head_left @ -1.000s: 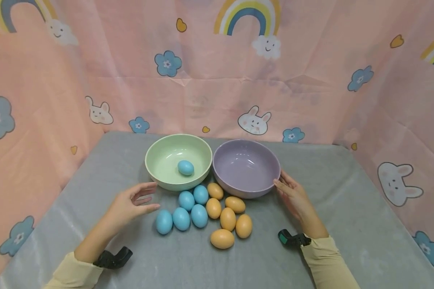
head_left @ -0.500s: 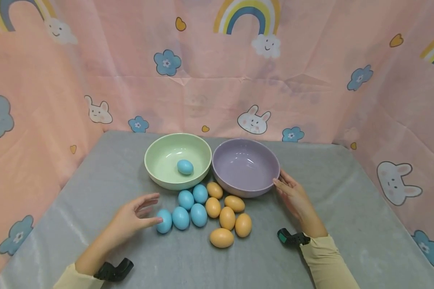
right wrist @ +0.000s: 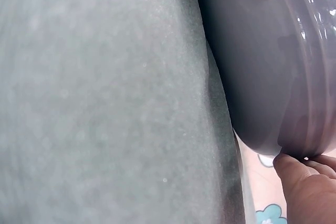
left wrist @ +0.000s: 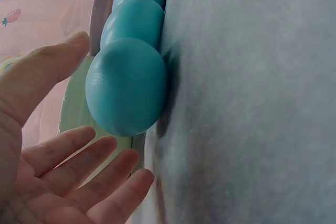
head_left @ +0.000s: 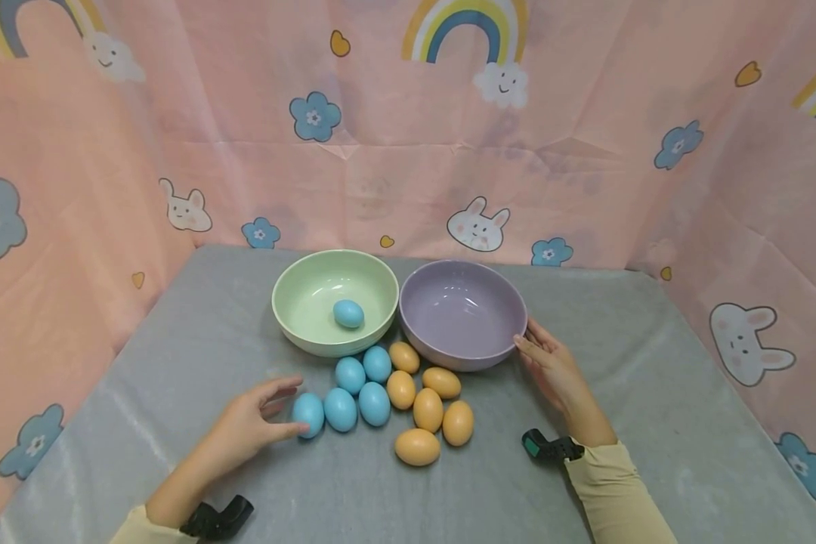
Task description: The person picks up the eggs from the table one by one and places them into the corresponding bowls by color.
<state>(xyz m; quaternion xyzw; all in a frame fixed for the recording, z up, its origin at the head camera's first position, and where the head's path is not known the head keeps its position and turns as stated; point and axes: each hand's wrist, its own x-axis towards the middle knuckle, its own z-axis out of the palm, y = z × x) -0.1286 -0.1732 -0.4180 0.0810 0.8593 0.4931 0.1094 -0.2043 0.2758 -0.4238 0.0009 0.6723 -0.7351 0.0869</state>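
Observation:
My left hand (head_left: 248,423) is spread around the leftmost blue egg (head_left: 308,415), thumb on the near side and fingers on the far side. In the left wrist view, small gaps separate the thumb and fingertips from that egg (left wrist: 126,86). My right hand (head_left: 552,370) rests its fingertips against the right outer wall of the purple bowl (head_left: 462,310), as the right wrist view also shows on the bowl's side (right wrist: 257,66). A light green bowl (head_left: 306,332) stands beside the purple one, with one blue egg (head_left: 348,313) inside.
Several more blue eggs (head_left: 341,410) lie in front of the green bowl. To their right are several orange eggs (head_left: 428,410), below the purple bowl. Everything stands on a grey cloth-covered table (head_left: 619,340), with a pink printed curtain (head_left: 394,113) around it.
My left hand has come down from beside the green bowl toward the front, and now frames the leftmost blue egg. The right hand and both bowls have stayed put.

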